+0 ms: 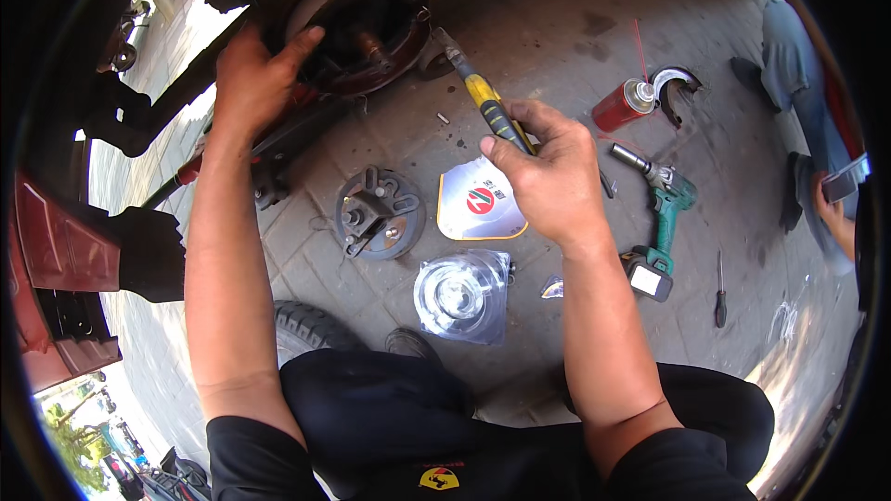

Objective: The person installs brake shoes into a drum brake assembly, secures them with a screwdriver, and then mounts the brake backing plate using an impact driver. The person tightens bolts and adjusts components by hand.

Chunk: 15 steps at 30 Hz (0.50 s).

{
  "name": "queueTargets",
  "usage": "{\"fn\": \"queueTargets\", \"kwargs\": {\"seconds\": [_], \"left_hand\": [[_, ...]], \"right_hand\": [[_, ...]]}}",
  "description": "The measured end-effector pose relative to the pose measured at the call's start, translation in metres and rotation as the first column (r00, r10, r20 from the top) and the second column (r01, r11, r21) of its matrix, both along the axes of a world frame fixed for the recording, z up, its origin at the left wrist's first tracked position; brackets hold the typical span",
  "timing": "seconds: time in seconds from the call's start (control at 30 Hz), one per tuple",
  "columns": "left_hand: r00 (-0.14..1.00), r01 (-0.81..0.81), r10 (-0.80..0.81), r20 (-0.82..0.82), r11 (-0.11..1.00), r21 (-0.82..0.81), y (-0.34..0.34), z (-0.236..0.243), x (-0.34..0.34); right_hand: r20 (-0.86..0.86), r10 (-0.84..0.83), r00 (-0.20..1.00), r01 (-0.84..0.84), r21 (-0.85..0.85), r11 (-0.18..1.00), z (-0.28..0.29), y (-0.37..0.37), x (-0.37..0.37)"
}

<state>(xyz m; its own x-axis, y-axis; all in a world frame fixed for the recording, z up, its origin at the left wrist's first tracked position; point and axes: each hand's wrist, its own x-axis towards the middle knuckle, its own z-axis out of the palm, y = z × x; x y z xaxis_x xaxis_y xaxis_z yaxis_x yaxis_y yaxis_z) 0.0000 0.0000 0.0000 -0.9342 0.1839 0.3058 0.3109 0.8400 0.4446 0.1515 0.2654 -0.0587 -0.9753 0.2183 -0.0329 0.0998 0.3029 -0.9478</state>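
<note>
Clear plastic packaging (461, 295) lies nearest, then a round metal plate (380, 213) and a card (478, 209) partly covered by the right hand (554, 162) — closed around yellow-and-black pliers (487, 102). The green power wrench (668, 199) lies to the right. The left hand (258, 79) meets the wheel assembly (362, 37) — fingers hidden, grip unclear.

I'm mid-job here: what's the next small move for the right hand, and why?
Probably ease the yellow-and-black pliers in the right hand slightly toward the round metal assembly. In this view their tip appears just outside its rim, and the left hand is at the opposite side, seemingly able to steady it. Actual contact is hard to judge.
</note>
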Motion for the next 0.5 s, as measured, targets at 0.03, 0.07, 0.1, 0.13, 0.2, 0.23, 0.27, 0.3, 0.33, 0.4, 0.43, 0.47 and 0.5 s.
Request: {"fn": "queueTargets", "kwargs": {"seconds": [0.03,0.07,0.1,0.13,0.2,0.23,0.27,0.3,0.33,0.4,0.43,0.47,0.5], "left_hand": [[1.0,-0.009,0.009,-0.004,1.0,-0.014,0.0,0.0,-0.001],[1.0,-0.013,0.012,-0.014,1.0,-0.025,0.0,0.0,-0.002],[1.0,-0.024,0.024,-0.009,0.999,-0.024,-0.001,-0.001,0.001],[1.0,-0.019,0.019,0.001,0.999,-0.026,-0.001,-0.002,0.005],[1.0,-0.03,0.03,0.003,0.999,-0.017,0.003,0.003,0.004],[1.0,0.028,-0.028,0.002,0.999,0.019,0.002,0.004,0.003],[0.998,0.037,-0.039,0.046,0.998,0.044,-0.003,0.003,0.008],[0.995,0.049,-0.054,0.088,0.997,0.058,-0.01,0.003,0.014],[0.988,0.055,-0.057,0.141,0.998,0.019,-0.015,0.004,0.014],[0.991,0.015,-0.009,0.135,0.999,-0.044,-0.018,0.0,0.019],[0.992,-0.007,0.016,0.124,0.997,-0.075,-0.017,-0.004,0.022],[0.976,-0.061,0.071,0.207,0.997,-0.056,-0.018,-0.005,0.02],[0.982,-0.015,0.017,0.19,1.0,-0.013,-0.018,-0.006,0.02]], "right_hand": [[0.028,0.008,1.0,-0.01,0.05,0.999,0.001,0.001,-0.008],[0.055,0.014,0.998,-0.019,0.101,0.995,0.001,0.001,-0.019],[0.04,0.006,0.999,-0.008,0.061,0.998,-0.002,-0.006,-0.034],[0.091,0.012,0.996,-0.013,0.014,1.0,-0.003,-0.007,-0.028],[0.094,-0.006,0.996,0.006,-0.003,1.0,0.001,-0.003,-0.022],[0.072,-0.02,0.997,0.019,0.012,1.0,0.002,-0.002,-0.018],[0.045,-0.026,0.999,0.025,0.026,0.999,0.001,-0.004,-0.011],[0.086,0.005,0.996,-0.005,-0.005,1.0,-0.001,-0.006,-0.004],[0.11,0.035,0.993,-0.032,-0.027,0.999,-0.002,-0.006,0.001],[0.142,0.083,0.986,-0.078,-0.043,0.996,-0.003,-0.01,0.008],[0.129,0.11,0.986,-0.112,0.004,0.994,-0.004,-0.015,0.009],[0.117,0.171,0.978,-0.168,-0.029,0.985,-0.004,-0.017,0.011],[0.153,0.21,0.966,-0.206,-0.046,0.978,-0.005,-0.021,0.011]]}}
